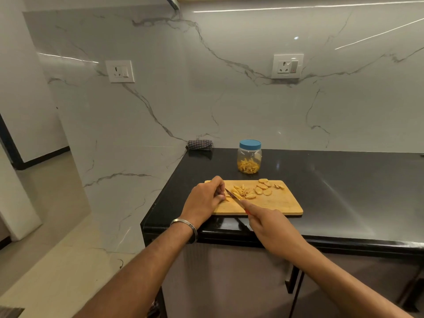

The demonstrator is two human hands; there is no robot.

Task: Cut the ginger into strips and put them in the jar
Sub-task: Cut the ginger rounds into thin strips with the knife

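A: Cloth (199, 145), checked and rolled, far left at the back of the black tabletop (344, 180). Nearer, wooden board (275, 206) at the front edge.

B: Hands?

A: Left hand (205, 199) on the board's left end, fingers curled down over a piece of ginger (227, 199); its grip is closed on that piece, mostly hidden under the fingers. Right hand (273, 228) wrapped round the knife (232, 195), forefinger along the spine, red handle barely showing. Blade tip just beside the left fingertips.

B: Rest of the ginger?

A: Cut strips (242, 191) piled mid-board, right of the blade. Round slices (263, 188) further right, uncut. Behind the board, jar (249, 157), blue lid on, some strips already inside.

B: So mid-task. Advice for this cut?

A: My judgement: keep left fingertips tucked back, knuckles guiding the blade, since the piece is small and could slip. Cut narrow, even widths to match the pile. Sweep strips aside before pulling the next slice over. Lid must come off before loading
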